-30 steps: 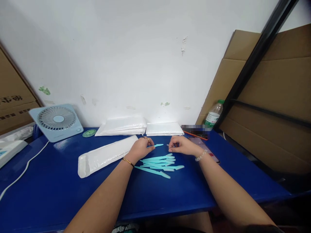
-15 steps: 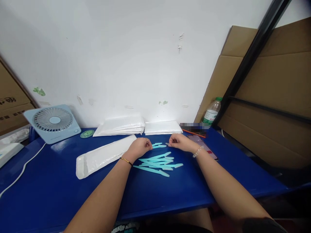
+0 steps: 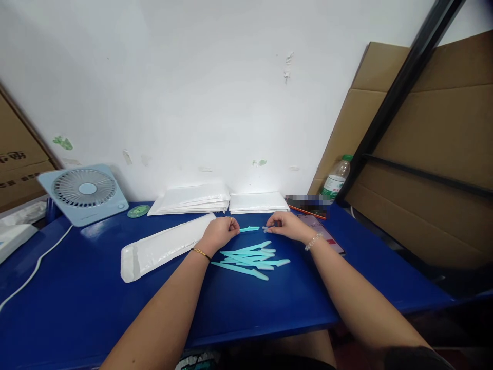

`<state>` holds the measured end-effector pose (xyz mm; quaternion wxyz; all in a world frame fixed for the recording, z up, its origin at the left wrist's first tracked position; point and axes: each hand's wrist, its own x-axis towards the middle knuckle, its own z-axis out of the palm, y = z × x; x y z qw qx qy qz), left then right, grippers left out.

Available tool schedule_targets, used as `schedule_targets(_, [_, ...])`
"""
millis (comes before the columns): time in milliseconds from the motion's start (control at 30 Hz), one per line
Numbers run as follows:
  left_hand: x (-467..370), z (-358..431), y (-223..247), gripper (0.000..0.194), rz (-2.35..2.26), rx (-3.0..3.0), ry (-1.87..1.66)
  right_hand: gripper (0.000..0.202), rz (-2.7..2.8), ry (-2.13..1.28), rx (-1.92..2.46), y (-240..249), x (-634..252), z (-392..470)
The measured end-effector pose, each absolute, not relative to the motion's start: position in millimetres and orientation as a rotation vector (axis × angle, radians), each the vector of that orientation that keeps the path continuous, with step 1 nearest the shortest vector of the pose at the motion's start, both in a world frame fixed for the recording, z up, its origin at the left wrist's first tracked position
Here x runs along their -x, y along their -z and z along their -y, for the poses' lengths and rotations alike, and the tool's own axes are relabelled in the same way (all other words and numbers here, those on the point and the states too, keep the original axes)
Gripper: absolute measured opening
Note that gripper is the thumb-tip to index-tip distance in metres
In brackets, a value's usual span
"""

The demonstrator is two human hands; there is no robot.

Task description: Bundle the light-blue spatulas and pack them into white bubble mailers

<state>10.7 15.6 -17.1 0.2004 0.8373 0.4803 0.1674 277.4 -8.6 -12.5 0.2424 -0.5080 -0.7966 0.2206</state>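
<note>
My left hand (image 3: 222, 231) is closed in a pinch on the handle end of a turquoise eyebrow razor (image 3: 251, 228), whose blade end points right. A second razor may lie against it; I cannot tell. Just right of its tip, my right hand (image 3: 283, 226) pinches a small clear piece that looks like a blade cover (image 3: 265, 228), apart from the razor. Below both hands, several more turquoise eyebrow razors (image 3: 246, 261) lie in a loose, overlapping pile on the blue table (image 3: 262, 308). Part of a white padded envelope (image 3: 165, 249) lies behind my left hand.
Stacks of white padded envelopes (image 3: 188, 199) rest along the wall. A light blue fan (image 3: 87, 192) and a green disc (image 3: 137, 211) are on the left. On the right are a phone (image 3: 325, 234), partly behind my right wrist, and a plastic bottle (image 3: 335, 180).
Two turquoise blade ends showed apart beyond my left fingers earlier; now they appear as one narrow shape. My hands have barely shifted, and the pile is unchanged.
</note>
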Motion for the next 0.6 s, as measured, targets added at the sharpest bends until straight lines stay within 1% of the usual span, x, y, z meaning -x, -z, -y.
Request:
schedule_targets(67, [-10.3, -16.6, 18.5, 0.025, -1.366, -2.354, -0.505, 0.025, 2.248, -0.590, 1.324, 8.5, -277.2, 12.4])
schedule_targets(167, [-11.8, -13.5, 16.8, 0.035, -1.388, -2.375, -0.559, 0.024, 2.420, -0.666, 1.240, 4.6, -270.0, 18.4])
schedule_targets(267, [-16.7, -5.3, 12.6, 0.033, -1.270, -2.408, -0.573, 0.017, 2.533, -0.587, 1.225, 5.2, -262.7, 20.4])
schedule_targets(400, [-25.5, 5.0, 9.8, 0.025, -1.040, -2.497, -0.467, 0.013, 2.527, -0.500, 1.202, 7.4, -258.7, 19.1])
schedule_targets(467, [-27.4, 5.8, 10.0, 0.021, -1.052, -2.536, -0.446, 0.011, 2.506, -0.460, 1.192, 7.4, -259.5, 17.9])
schedule_targets(600, [-23.4, -0.7, 12.3, 0.020, -1.252, -2.514, -0.456, 0.006, 2.407, -0.361, 1.262, 5.4, -269.4, 14.2])
